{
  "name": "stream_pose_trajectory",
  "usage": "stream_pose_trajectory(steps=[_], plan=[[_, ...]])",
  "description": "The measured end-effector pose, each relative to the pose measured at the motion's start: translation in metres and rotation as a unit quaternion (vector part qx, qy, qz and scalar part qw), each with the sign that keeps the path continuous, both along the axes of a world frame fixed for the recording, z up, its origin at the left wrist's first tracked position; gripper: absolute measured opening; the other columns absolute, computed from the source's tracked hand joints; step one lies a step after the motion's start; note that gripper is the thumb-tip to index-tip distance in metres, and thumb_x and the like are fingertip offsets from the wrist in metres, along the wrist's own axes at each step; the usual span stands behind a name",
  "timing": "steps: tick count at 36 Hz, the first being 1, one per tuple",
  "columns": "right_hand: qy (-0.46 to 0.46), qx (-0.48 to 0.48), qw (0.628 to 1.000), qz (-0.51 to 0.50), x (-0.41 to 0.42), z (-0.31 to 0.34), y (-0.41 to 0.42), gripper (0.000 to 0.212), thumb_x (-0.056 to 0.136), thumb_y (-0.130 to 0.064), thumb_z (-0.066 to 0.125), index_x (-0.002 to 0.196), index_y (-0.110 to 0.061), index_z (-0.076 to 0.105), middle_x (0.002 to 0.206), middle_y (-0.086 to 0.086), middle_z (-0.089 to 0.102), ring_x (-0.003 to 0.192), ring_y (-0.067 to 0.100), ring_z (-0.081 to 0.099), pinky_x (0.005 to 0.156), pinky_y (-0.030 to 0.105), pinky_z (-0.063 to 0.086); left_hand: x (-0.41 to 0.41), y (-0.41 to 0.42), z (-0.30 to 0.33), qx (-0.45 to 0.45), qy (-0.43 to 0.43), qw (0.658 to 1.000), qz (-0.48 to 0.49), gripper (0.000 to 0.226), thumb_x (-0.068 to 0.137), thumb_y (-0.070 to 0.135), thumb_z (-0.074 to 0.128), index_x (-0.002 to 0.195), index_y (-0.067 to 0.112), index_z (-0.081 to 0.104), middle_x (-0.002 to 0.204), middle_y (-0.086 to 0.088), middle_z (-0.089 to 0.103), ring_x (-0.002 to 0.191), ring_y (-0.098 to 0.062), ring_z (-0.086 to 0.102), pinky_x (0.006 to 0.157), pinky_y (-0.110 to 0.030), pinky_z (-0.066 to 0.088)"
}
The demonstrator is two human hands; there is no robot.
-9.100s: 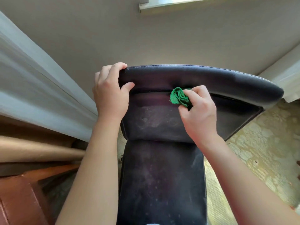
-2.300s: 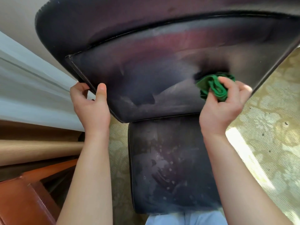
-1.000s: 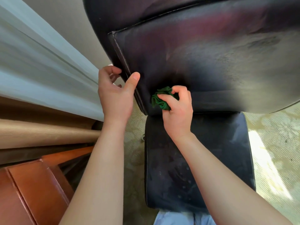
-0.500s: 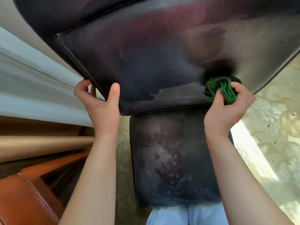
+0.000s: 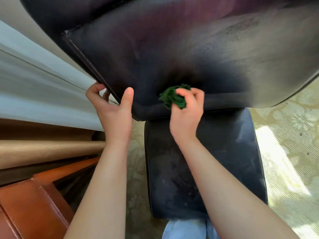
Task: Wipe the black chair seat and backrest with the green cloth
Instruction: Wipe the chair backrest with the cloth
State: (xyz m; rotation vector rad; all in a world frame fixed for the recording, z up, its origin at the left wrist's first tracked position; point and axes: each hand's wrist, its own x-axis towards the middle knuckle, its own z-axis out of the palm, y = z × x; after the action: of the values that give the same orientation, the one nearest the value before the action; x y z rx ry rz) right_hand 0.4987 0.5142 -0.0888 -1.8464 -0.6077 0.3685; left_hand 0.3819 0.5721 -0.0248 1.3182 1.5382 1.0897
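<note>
seat [image 5: 224, 161] open below backrest [image 5: 172, 49]; curtain [image 5: 34, 83], wooden furniture [image 5: 31, 204] crowd left side.

Bare forearms, no sleeves; light blue trousers [image 5: 187, 229] at bottom edge.
</note>
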Motion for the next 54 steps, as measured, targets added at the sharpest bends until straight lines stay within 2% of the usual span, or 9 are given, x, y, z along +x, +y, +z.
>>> stream_pose_trajectory(steps=[6, 10, 15, 20, 31, 38, 45, 49, 54], plan=[[0.013, -0.007, 0.993, 0.114, -0.013, -0.003, -0.014, 0.033, 0.074, 0.01, 0.067, 0.098, -0.011, 0.073, 0.106, 0.004, 0.051, 0.093, 0.009, 0.055, 0.083, 0.009, 0.041, -0.001, -0.003, -0.003, 0.02, 0.038, 0.999, 0.0, 0.053, 0.088, 0.026, 0.073, 0.126, 0.025, 0.035, 0.134, 0.013, 0.044, 0.129, -0.011, 0.05, 0.097, -0.025, 0.054], [0.03, -0.033, 0.999, -0.021, 0.004, -0.002, -0.038, 0.032, 0.078, 0.003, 0.066, 0.102, -0.018, 0.071, 0.11, 0.0, 0.05, 0.097, -0.007, 0.051, 0.086, 0.001, 0.033, 0.004, -0.009, -0.006, -0.007, 0.047, 0.999, 0.022, 0.061, 0.088, 0.039, 0.071, 0.134, 0.023, 0.034, 0.141, 0.007, 0.04, 0.13, -0.013, 0.05, 0.099, -0.033, 0.055], [0.078, -0.045, 0.991, -0.102, 0.015, -0.018, -0.032, 0.03, 0.083, -0.002, 0.064, 0.108, -0.017, 0.064, 0.115, 0.002, 0.049, 0.101, 0.01, 0.055, 0.085, 0.001, 0.036, 0.005, -0.011, -0.007, -0.015, 0.047, 0.998, 0.031, 0.06, 0.087, 0.043, 0.07, 0.134, 0.027, 0.035, 0.131, 0.007, 0.052, 0.116, -0.01, 0.059, 0.095, -0.034, 0.056], [0.056, -0.034, 0.997, -0.037, -0.015, -0.03, -0.007, 0.027, 0.077, 0.008, 0.067, 0.099, -0.007, 0.067, 0.111, 0.008, 0.05, 0.098, 0.01, 0.054, 0.089, 0.005, 0.037, 0.0, -0.008, -0.009, -0.029, 0.053, 0.998, 0.023, 0.054, 0.087, 0.042, 0.069, 0.129, 0.034, 0.036, 0.128, 0.012, 0.056, 0.115, -0.007, 0.06, 0.095, -0.032, 0.056], [0.073, -0.009, 0.986, 0.148, -0.043, -0.022, -0.021, 0.029, 0.077, 0.008, 0.071, 0.098, -0.011, 0.074, 0.107, 0.002, 0.057, 0.098, 0.001, 0.058, 0.085, 0.012, 0.047, -0.001, -0.006, -0.012, -0.02, 0.049, 0.998, 0.017, 0.05, 0.088, 0.037, 0.069, 0.126, 0.029, 0.037, 0.127, 0.002, 0.058, 0.114, -0.01, 0.061, 0.089, -0.023, 0.053], [0.067, -0.067, 0.994, -0.044, 0.027, -0.012, -0.052, 0.033, 0.079, -0.002, 0.067, 0.102, -0.026, 0.069, 0.112, -0.002, 0.052, 0.096, -0.012, 0.051, 0.082, 0.0, 0.035, 0.009, -0.016, -0.013, -0.015, 0.038, 0.998, 0.042, 0.056, 0.088, 0.029, 0.071, 0.131, 0.024, 0.036, 0.135, 0.001, 0.05, 0.119, -0.011, 0.057, 0.086, -0.016, 0.054], [0.043, -0.044, 0.981, -0.181, 0.083, -0.013, -0.063, 0.029, 0.082, -0.003, 0.06, 0.105, -0.02, 0.062, 0.116, 0.004, 0.05, 0.104, 0.009, 0.052, 0.087, 0.001, 0.035, 0.02, -0.02, -0.02, 0.006, 0.039, 0.997, 0.063, 0.071, 0.084, 0.027, 0.074, 0.14, 0.018, 0.031, 0.141, 0.001, 0.043, 0.121, -0.013, 0.055, 0.095, -0.025, 0.055], [0.043, -0.054, 0.988, -0.137, 0.076, -0.021, -0.054, 0.03, 0.08, -0.005, 0.065, 0.107, -0.017, 0.069, 0.117, 0.002, 0.052, 0.107, 0.008, 0.052, 0.093, 0.006, 0.036, 0.023, -0.02, -0.022, 0.014, 0.037, 0.997, 0.067, 0.071, 0.084, 0.025, 0.073, 0.14, 0.016, 0.03, 0.141, -0.002, 0.042, 0.12, -0.013, 0.055, 0.096, -0.025, 0.054], [0.049, -0.05, 0.998, -0.012, 0.049, -0.021, -0.05, 0.032, 0.076, 0.004, 0.068, 0.102, -0.013, 0.073, 0.111, -0.002, 0.052, 0.093, -0.008, 0.051, 0.084, 0.0, 0.035, 0.022, -0.022, -0.024, 0.022, 0.043, 0.997, 0.064, 0.071, 0.087, 0.023, 0.072, 0.142, 0.014, 0.029, 0.142, -0.004, 0.041, 0.119, -0.01, 0.053, 0.089, -0.015, 0.051]])
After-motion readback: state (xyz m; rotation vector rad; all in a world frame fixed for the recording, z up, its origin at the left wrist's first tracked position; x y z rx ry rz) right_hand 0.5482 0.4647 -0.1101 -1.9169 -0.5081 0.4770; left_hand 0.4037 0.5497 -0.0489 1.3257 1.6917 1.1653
